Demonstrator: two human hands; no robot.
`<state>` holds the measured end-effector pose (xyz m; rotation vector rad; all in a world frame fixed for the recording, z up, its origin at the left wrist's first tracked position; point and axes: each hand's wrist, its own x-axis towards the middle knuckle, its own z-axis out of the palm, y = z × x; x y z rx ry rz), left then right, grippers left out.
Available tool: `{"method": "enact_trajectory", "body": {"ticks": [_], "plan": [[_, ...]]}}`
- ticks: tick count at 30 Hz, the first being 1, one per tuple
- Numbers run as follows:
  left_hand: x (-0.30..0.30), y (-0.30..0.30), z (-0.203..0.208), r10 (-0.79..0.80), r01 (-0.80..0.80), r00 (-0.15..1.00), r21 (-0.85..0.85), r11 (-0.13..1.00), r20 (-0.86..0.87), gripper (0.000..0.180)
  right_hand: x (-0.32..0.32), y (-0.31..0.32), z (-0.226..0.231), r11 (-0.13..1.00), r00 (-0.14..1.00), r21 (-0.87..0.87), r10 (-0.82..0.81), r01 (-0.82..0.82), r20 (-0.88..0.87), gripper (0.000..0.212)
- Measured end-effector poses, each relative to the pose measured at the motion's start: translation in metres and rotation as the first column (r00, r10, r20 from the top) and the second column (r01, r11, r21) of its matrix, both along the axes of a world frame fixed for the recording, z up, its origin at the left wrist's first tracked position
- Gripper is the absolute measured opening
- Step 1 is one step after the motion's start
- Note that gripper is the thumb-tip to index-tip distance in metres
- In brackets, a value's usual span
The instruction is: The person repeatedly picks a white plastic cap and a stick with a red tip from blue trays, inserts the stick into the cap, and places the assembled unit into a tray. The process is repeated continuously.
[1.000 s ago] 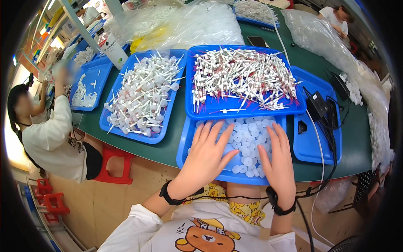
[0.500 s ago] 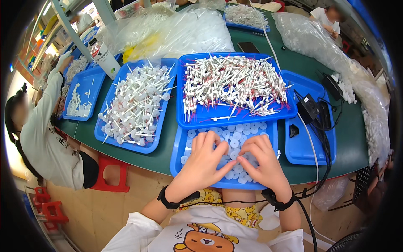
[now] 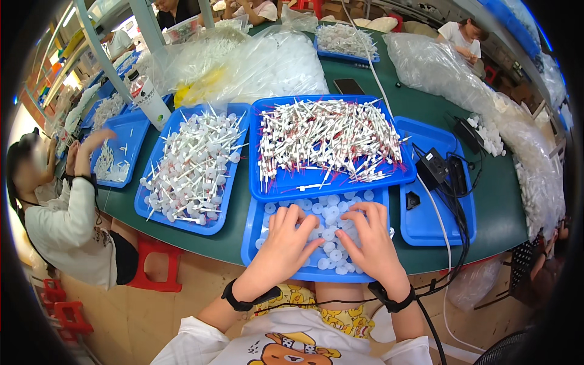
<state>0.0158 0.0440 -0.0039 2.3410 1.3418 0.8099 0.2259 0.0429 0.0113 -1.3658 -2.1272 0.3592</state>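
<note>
Both my hands are over a blue tray (image 3: 248,243) of loose, translucent white plastic discs (image 3: 331,219). My left hand (image 3: 285,240) is at the tray's left half, its fingers bent down among the discs and its thumb apart from them. Opposite it, my right hand (image 3: 372,240) has its fingers curved and its thumb spread away. A gap with discs lies between the two thumbs. I see nothing gripped in either hand, though some fingertips are partly hidden. Resting over the far edge of this tray is another blue tray (image 3: 292,190), heaped with thin white sticks with red ends (image 3: 328,137).
To the left, a blue tray (image 3: 210,228) holds sticks fitted with discs (image 3: 191,164). At right, a blue tray (image 3: 420,228) carries black adapters (image 3: 432,167) and cables. Large clear plastic bags (image 3: 267,67), a bottle (image 3: 148,100) and a phone (image 3: 348,86) lie beyond. A co-worker (image 3: 73,213) sits at left.
My thumbs and fingers, close together before, have drawn apart over the discs. The view has tilted, so the trays sit lower. The co-worker at left has pulled an arm back.
</note>
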Motion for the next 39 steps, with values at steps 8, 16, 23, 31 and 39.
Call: {"method": "enact_trajectory", "body": {"ticks": [8, 16, 23, 31, 39], "plan": [[0.000, 0.000, 0.003, -0.055, 0.052, 0.998, 0.092, 0.994, 0.035, 0.021, 0.020, -0.001, 0.036, 0.990, 0.998, 0.128, -0.056, 0.060, -0.040, 0.018], [0.000, -0.003, 0.004, -0.087, 0.077, 0.992, 0.112, 0.991, 0.090, 0.020, 0.042, 0.058, 0.059, 0.965, 0.949, 0.245, -0.162, 0.095, 0.269, 0.009], [-0.001, -0.002, 0.000, -0.120, 0.107, 0.985, 0.111, 0.988, 0.125, 0.021, 0.047, 0.116, 0.031, 0.993, 0.919, 0.120, -0.062, 0.016, 0.388, 0.003], [-0.002, -0.004, 0.007, -0.077, 0.067, 0.983, 0.069, 0.995, 0.165, 0.028, 0.044, 0.112, 0.040, 0.983, 0.935, 0.174, -0.010, -0.056, 0.354, 0.004], [-0.004, -0.003, 0.001, -0.029, 0.071, 0.910, -0.087, 0.994, 0.414, 0.028, 0.035, 0.075, 0.064, 0.983, 0.963, 0.185, -0.034, -0.016, 0.266, 0.008]]}}
